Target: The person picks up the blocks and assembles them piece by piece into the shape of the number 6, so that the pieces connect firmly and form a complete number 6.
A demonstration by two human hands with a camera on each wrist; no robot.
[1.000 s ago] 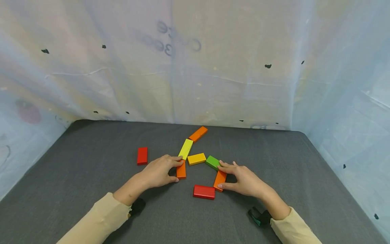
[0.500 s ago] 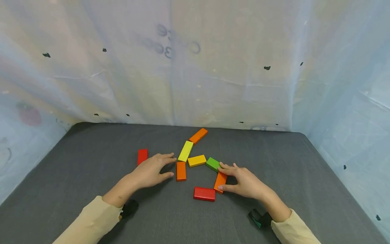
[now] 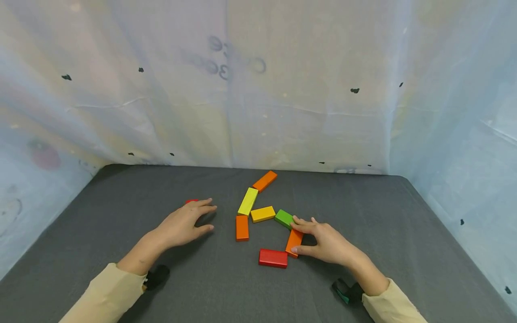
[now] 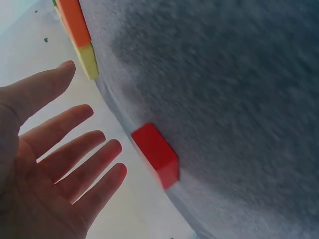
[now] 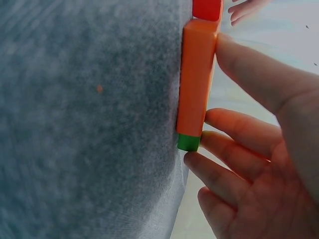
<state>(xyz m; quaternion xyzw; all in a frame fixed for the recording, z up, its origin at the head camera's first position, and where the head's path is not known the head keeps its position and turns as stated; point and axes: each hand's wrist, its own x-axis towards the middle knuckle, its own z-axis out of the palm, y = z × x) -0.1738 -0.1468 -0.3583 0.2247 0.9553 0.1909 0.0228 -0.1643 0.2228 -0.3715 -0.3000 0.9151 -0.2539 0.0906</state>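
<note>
My right hand (image 3: 325, 242) rests its thumb and fingertips on top of an orange block (image 3: 294, 242), thumb at the near end and fingers at the far end. That block meets a green block (image 3: 284, 218) at its far end and a red block (image 3: 273, 258) at its near end. Over on the left, my left hand (image 3: 181, 226) holds nothing, fingers spread. It mostly covers another red block (image 3: 191, 201) in the head view; the left wrist view shows this red block (image 4: 158, 154) lying on the cloth beyond the fingertips.
Between the hands lie a second orange block (image 3: 242, 228), a yellow-green block (image 3: 247, 201) and an amber block (image 3: 262, 214). A further orange block (image 3: 265, 181) continues the line at the back. Dark grey cloth (image 3: 226, 282) covers the table; a pale sheet (image 3: 282, 89) hangs behind.
My left hand has left the orange block and yellow-green block and moved left toward the lone red block, now mostly covering it. The right hand stays at its orange block.
</note>
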